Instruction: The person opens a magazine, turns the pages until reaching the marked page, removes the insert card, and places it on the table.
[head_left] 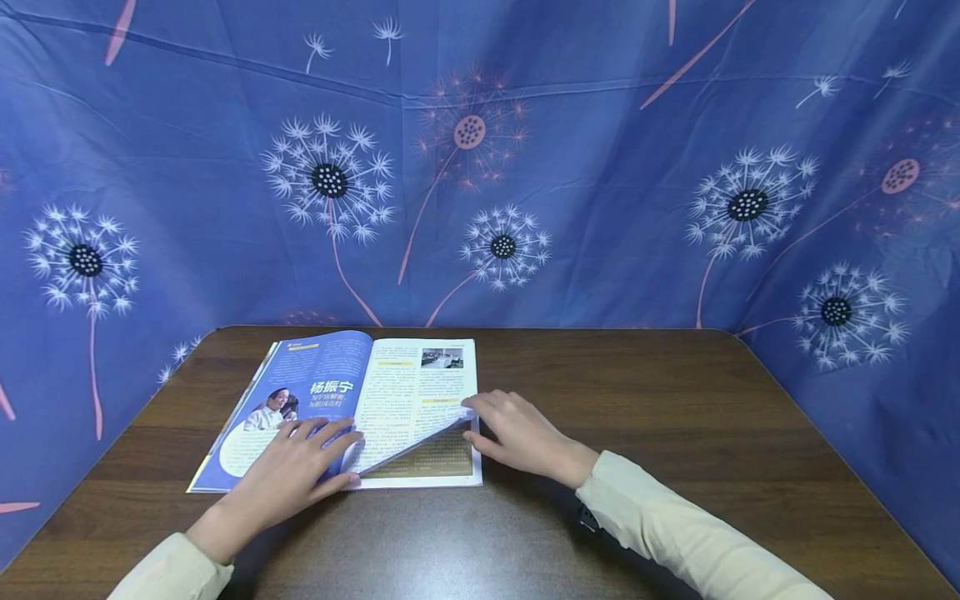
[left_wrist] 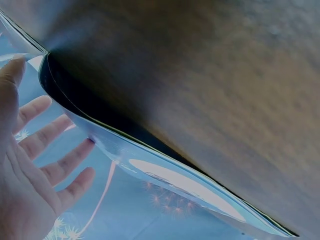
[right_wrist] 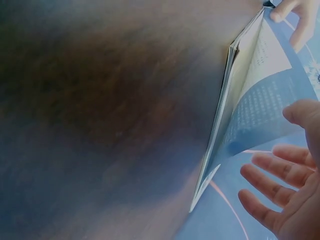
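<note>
An open magazine [head_left: 397, 375] lies on the table's left half, its left page blue with a portrait photo. My left hand [head_left: 288, 471] rests across the lower part of that blue page, fingers spread toward the spine. One right-hand page [head_left: 408, 417] is raised at its lower corner and slants over, baring a brown-toned page [head_left: 438, 457] beneath. At the raised corner is my right hand [head_left: 525, 433], its fingertips right at the page edge and its thumb apart below them. In the right wrist view, the right hand [right_wrist: 285, 185] has spread fingers beside the curling page [right_wrist: 265, 107].
The dark wooden table [head_left: 637, 392] extends to the right of the magazine. Behind and at both sides hangs a blue cloth [head_left: 600, 208] printed with dandelions. A small dark object [head_left: 588, 518] shows beneath the right sleeve cuff.
</note>
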